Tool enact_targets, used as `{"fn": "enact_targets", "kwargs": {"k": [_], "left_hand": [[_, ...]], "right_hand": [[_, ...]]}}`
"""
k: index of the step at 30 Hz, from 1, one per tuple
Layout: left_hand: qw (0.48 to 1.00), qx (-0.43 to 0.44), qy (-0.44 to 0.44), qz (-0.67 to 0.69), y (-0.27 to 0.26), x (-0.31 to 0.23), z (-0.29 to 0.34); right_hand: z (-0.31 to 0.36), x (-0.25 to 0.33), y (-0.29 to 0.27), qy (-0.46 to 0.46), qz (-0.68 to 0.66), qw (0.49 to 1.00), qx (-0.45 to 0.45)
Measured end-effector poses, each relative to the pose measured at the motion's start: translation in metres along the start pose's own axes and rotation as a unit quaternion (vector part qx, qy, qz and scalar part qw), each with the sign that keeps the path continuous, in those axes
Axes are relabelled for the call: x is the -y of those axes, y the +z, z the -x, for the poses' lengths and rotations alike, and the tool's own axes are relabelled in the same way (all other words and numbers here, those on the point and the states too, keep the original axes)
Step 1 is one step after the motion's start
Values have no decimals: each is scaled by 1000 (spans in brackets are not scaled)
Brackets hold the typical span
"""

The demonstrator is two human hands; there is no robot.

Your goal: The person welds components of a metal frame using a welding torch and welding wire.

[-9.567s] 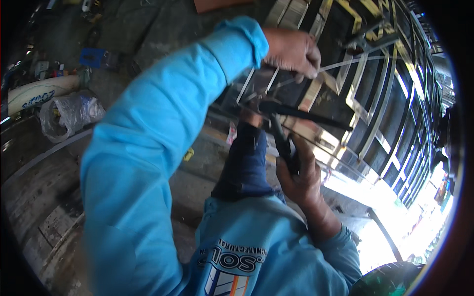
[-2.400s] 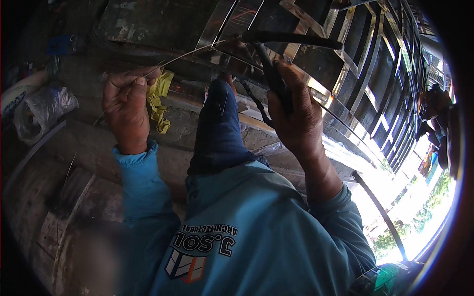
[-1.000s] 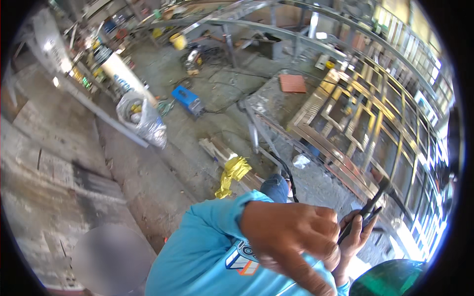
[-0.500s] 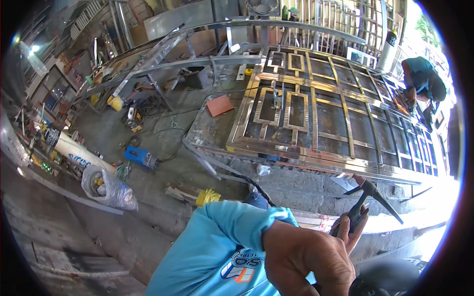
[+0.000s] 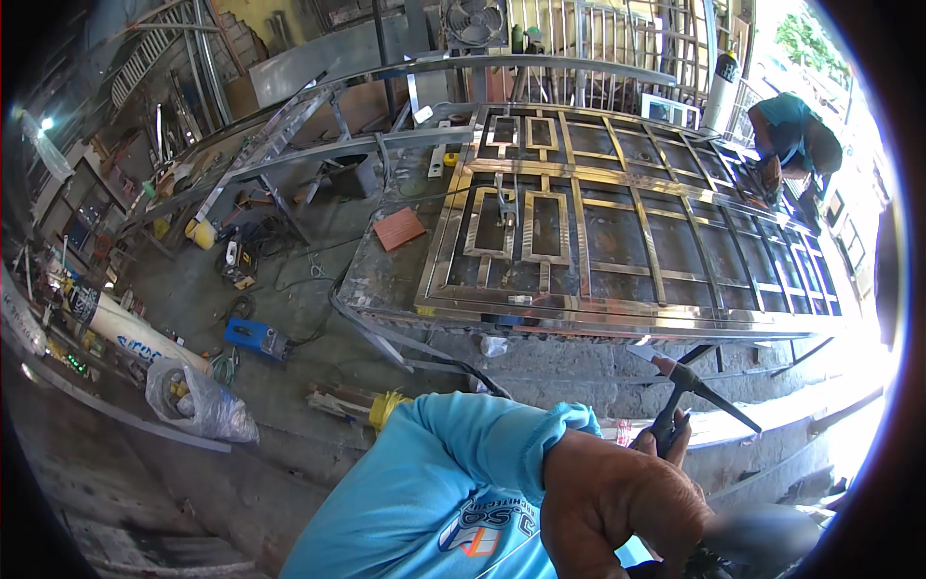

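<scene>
My left hand [image 5: 627,497] is close to the camera at the bottom, reaching across from a light blue sleeve [image 5: 492,434]. Its fingers curl downward, and what they hold is hidden. Against its right side is a dark, blurred rounded thing [image 5: 764,536]. Partly behind it, my right hand [image 5: 678,442] grips the dark handle of a welding torch [image 5: 683,378]. The torch's head points up and left, and its long black cap slants down to the right. Beyond the torch, a shiny metal gate frame [image 5: 622,318] with rectangular patterns lies on a worktable [image 5: 371,280].
A co-worker [image 5: 796,135] bends over the frame's far right end. A clamp [image 5: 506,205] and a reddish-brown tile [image 5: 398,229] rest on the table. A blue machine [image 5: 258,338], a plastic bag [image 5: 198,400] and a white gas cylinder [image 5: 145,328] are on the left. Cables cross the floor.
The whole view has shifted, so the table and frame appear farther left. My left hand has moved slightly right toward the blurred dark thing. The torch stays in my right hand.
</scene>
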State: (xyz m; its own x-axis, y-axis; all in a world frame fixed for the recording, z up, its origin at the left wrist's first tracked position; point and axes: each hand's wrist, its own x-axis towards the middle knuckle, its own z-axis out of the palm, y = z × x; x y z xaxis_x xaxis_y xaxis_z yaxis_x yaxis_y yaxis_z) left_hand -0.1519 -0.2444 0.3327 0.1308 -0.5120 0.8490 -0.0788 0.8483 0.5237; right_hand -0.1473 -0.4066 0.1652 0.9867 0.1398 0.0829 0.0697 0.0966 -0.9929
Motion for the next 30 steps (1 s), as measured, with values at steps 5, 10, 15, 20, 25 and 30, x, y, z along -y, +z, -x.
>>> {"fn": "enact_targets", "kwargs": {"k": [5,10,15,20,25,30], "left_hand": [[1000,18,-3,19,1,3,-10],[999,27,-3,30,5,1,-16],[969,-57,-16,-241,-10,-1,31],[656,-65,-359,-661,-13,18,114],[697,-198,-375,-578,23,56,151],[669,-276,-377,-578,19,45,178]], "right_hand": [[0,3,-1,-22,-5,999,24],[5,4,-4,-27,11,999,15],[7,-9,-2,-64,48,996,-25],[-2,-17,-13,104,15,994,-35],[-7,-20,-10,37,163,986,11],[-14,-27,-3,64,103,988,96]]}}
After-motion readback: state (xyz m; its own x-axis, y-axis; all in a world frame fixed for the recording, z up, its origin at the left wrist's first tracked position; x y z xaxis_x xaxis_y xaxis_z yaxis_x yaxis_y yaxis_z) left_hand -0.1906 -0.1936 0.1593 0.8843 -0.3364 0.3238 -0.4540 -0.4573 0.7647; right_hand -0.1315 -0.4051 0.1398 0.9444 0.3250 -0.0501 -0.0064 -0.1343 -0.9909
